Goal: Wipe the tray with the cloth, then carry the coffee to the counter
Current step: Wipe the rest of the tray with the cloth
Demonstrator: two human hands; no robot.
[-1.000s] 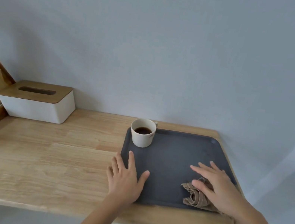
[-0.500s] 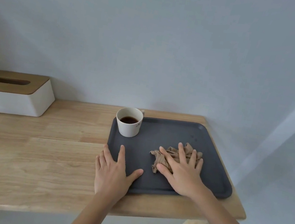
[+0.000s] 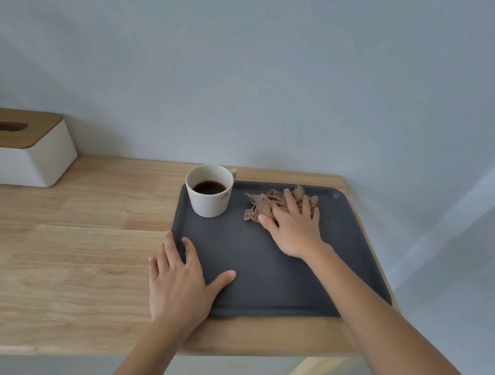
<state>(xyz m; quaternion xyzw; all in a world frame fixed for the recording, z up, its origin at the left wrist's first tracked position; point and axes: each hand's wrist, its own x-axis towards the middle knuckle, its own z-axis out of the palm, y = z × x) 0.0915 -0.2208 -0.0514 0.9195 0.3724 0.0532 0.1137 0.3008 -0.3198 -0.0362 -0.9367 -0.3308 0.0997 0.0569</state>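
A dark grey tray (image 3: 273, 278) lies on the right end of a wooden table. In its far left corner stands a white cup (image 3: 208, 192) of black coffee. My right hand (image 3: 293, 227) presses flat on a crumpled brown cloth (image 3: 264, 205) near the tray's far edge, just right of the cup. My left hand (image 3: 181, 281) lies flat with fingers spread on the tray's near left corner, partly on the table.
The wooden table (image 3: 48, 238) runs left from the tray; its right edge and front edge are close to the tray. A white tissue box with a wooden lid (image 3: 7, 146) stands at the back left against the grey wall.
My right hand has slid the cloth from the tray's near right corner across the middle to the far edge beside the cup. My left hand has stayed on the tray's near left corner.
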